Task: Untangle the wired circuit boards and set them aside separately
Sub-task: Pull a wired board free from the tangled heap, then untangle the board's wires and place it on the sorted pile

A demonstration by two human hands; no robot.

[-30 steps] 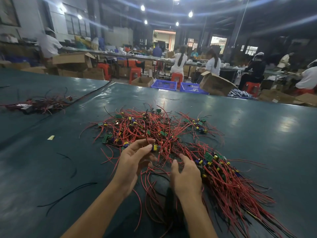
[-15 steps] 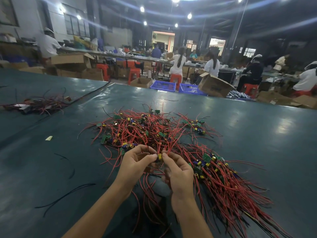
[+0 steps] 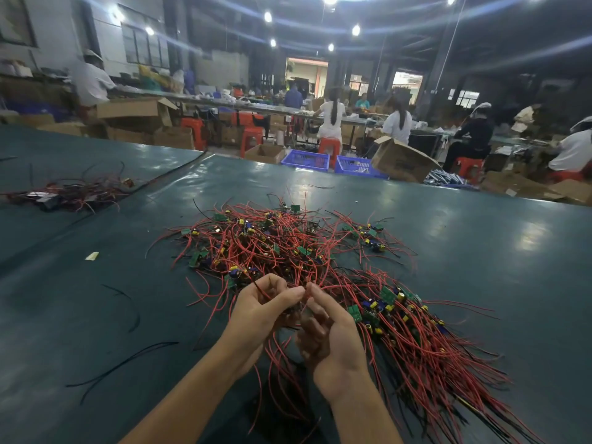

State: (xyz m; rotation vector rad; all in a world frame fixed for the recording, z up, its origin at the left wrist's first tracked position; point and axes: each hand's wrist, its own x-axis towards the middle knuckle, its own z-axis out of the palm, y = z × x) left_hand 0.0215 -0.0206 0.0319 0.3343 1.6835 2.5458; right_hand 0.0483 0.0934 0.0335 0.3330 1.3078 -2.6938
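A big tangle of small green circuit boards with red and black wires (image 3: 275, 245) lies on the dark green table (image 3: 480, 251). A second, more combed-out bunch of wired boards (image 3: 416, 341) stretches to the right and toward me. My left hand (image 3: 262, 309) and my right hand (image 3: 326, 331) meet fingertip to fingertip at the near edge of the tangle. Both pinch one wired circuit board (image 3: 296, 310), mostly hidden between the fingers, with its red wires hanging below my palms.
A separate small heap of wired boards (image 3: 70, 193) lies far left across a seam in the table. Loose black wires (image 3: 121, 363) and a paper scrap (image 3: 92, 255) lie at the left. Beyond the far edge are cardboard boxes, blue crates (image 3: 306, 160) and seated workers.
My right hand rose from the wires near me and joined my left hand at the tangle's edge. Both hands now pinch the same board, and the view has tilted slightly.
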